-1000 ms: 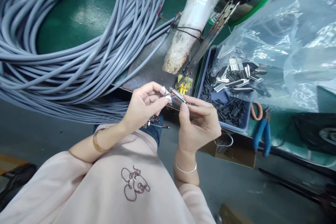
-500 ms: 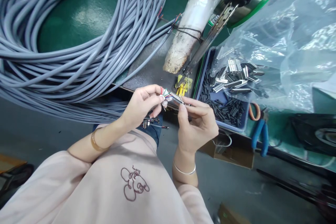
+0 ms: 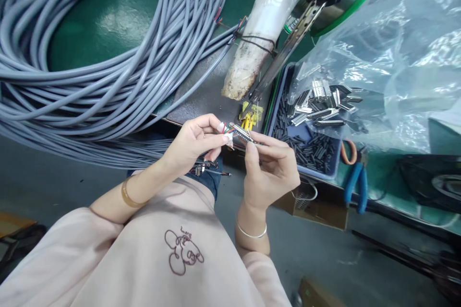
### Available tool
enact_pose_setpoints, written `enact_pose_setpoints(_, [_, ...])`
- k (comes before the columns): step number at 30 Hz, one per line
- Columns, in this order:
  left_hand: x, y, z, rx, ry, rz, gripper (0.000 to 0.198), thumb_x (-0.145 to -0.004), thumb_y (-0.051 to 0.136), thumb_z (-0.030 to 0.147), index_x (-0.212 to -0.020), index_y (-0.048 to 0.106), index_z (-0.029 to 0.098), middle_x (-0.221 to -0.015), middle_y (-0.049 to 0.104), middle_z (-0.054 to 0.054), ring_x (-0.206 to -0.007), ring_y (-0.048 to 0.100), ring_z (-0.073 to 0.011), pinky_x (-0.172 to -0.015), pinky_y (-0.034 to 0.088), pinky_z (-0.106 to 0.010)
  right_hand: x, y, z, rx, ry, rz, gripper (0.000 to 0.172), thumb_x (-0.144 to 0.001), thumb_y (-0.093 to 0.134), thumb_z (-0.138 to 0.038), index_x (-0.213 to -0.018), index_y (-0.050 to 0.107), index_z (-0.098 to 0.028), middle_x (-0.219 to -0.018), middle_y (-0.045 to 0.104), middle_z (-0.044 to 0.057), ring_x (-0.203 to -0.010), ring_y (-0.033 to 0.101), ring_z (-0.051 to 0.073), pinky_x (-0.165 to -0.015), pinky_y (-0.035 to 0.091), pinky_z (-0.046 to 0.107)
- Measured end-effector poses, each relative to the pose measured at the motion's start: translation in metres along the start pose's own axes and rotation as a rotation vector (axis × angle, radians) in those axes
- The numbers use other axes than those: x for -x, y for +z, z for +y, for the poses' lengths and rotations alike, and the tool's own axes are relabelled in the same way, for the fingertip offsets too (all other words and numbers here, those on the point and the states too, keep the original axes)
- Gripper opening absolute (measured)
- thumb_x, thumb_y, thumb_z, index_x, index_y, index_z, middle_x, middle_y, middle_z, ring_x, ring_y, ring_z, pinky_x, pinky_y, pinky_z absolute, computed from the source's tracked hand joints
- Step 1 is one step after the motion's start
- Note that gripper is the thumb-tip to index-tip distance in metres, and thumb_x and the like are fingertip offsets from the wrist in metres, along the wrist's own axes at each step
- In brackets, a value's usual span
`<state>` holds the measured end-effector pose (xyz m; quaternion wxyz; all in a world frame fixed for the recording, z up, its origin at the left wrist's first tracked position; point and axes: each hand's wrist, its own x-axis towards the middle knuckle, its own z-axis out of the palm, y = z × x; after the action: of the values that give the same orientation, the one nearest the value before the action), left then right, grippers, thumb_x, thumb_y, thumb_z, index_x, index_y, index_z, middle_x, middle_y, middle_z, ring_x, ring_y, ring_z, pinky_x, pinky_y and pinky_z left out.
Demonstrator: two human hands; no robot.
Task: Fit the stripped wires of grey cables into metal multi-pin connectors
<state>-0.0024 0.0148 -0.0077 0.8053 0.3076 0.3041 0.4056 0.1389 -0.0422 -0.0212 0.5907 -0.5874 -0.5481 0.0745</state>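
Observation:
My left hand [image 3: 196,141] pinches the fanned coloured wires [image 3: 228,129] of a cable between thumb and fingers. Close by, my right hand [image 3: 270,163] grips a metal multi-pin connector [image 3: 242,133] between thumb and forefinger. The wire ends meet the near end of the connector; whether each one is attached is too small to tell. Just beyond the connector lies a yellow clip-like piece [image 3: 248,119]. Over my lap hang finished-looking cable ends with small connectors [image 3: 201,169].
Grey cables [image 3: 144,72] cover the left of the green bench. A soldering-iron-like metal rod [image 3: 284,53] rests beside a wrapped white tube [image 3: 252,33]. To the right are a blue bin [image 3: 306,168] of black sleeves, loose connectors [image 3: 324,100], a plastic bag [image 3: 389,57] and blue-handled pliers [image 3: 356,184].
My left thumb and fingers have shifted slightly on the wires, which now spread more visibly beside the connector. My right hand keeps its hold almost in place.

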Motion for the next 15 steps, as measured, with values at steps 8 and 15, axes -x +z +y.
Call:
enact_pose_setpoints(8, [0.0009,0.001,0.0012,-0.005,0.014,0.039,0.028,-0.072,0.081,0.027,-0.078,0.056,0.017,-0.066,0.065,0.004,-0.041,0.046,-0.001,-0.038,0.031,-0.014,-0.0001,-0.0002,0.0004,-0.027,0.016,-0.003,0.01,-0.087,0.074,-0.013,-0.086,0.067,-0.02,-0.094,0.078,0.0,-0.084,0.077,0.014,-0.074,0.066,0.029])
enact_pose_setpoints(15, [0.0008,0.0032,-0.0034,-0.06,0.041,0.049,0.025,-0.068,0.082,0.02,-0.074,0.058,0.016,-0.054,0.056,0.007,-0.038,0.04,-0.0003,-0.037,0.03,-0.013,0.0007,0.0005,0.0,-0.035,0.015,-0.013,0.01,-0.088,0.073,-0.013,-0.087,0.067,-0.021,-0.095,0.078,0.0,-0.085,0.077,0.013,-0.072,0.065,0.027])
